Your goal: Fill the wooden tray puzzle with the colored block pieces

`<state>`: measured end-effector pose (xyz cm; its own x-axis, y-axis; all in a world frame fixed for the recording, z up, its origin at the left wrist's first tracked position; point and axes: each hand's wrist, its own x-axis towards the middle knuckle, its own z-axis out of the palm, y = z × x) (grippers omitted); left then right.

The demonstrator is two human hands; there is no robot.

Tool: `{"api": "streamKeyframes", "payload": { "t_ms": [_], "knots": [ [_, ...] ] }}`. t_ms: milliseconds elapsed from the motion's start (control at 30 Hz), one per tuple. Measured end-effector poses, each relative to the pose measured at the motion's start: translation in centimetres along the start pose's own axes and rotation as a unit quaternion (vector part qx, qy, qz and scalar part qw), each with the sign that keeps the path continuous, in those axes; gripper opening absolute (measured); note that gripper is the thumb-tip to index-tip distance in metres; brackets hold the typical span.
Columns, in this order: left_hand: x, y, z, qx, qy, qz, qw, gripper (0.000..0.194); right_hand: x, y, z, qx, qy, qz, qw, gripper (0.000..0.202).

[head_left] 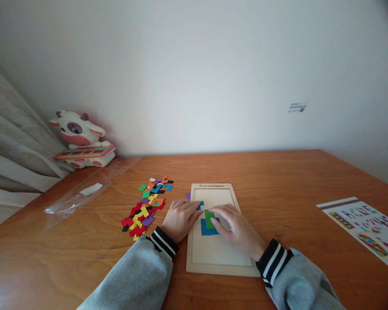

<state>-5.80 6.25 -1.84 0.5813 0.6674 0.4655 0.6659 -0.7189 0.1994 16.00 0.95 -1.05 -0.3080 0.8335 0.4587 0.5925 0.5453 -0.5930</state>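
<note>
A pale wooden puzzle board (220, 262) lies flat on the table before me. My right hand (237, 226) is over its middle, thumb and forefinger at the right side of a green puzzle piece (208, 218). Blue flat pieces (208, 230) lie around the lower part of the green one. My left hand (181, 217) rests across the board's left edge, fingers stretched out and lying flat. By its fingertips is another blue piece (201, 204), partly covered. A purple piece (188, 196) shows just beyond that hand, at the board's edge.
Left of the board is a loose pile of coloured puzzle pieces (142, 213). A clear plastic bag (84, 198) lies farther left, near a toy cow with a keyboard (84, 142). At the right is a printed pattern sheet (365, 228). A wall (213, 86) stands behind the table.
</note>
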Motion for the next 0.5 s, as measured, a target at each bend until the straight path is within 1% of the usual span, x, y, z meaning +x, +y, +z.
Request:
{"api": "streamKeyframes", "payload": {
  "t_ms": [100, 267, 333, 500],
  "knots": [
    [-0.43, 0.01, 0.00, -0.010, 0.005, 0.016, 1.000, 0.027, 0.01, -0.18, -0.40, -0.035, -0.040, -0.034, 0.998, 0.038],
    [-0.79, 0.11, -0.08, -0.012, -0.004, 0.050, 0.999, 0.026, -0.10, 0.25, -0.52, -0.057, -0.066, -0.030, 0.996, 0.065],
    [-0.78, 0.26, -0.20, -0.010, -0.009, 0.061, 0.998, 0.027, -0.20, 0.46, -0.34, -0.060, -0.068, -0.028, 0.995, 0.069],
    [-0.74, 0.58, -0.43, -0.015, -0.019, 0.075, 0.997, 0.028, -0.31, 0.67, 0.04, -0.064, -0.065, -0.032, 0.995, 0.070]
  ]
}}
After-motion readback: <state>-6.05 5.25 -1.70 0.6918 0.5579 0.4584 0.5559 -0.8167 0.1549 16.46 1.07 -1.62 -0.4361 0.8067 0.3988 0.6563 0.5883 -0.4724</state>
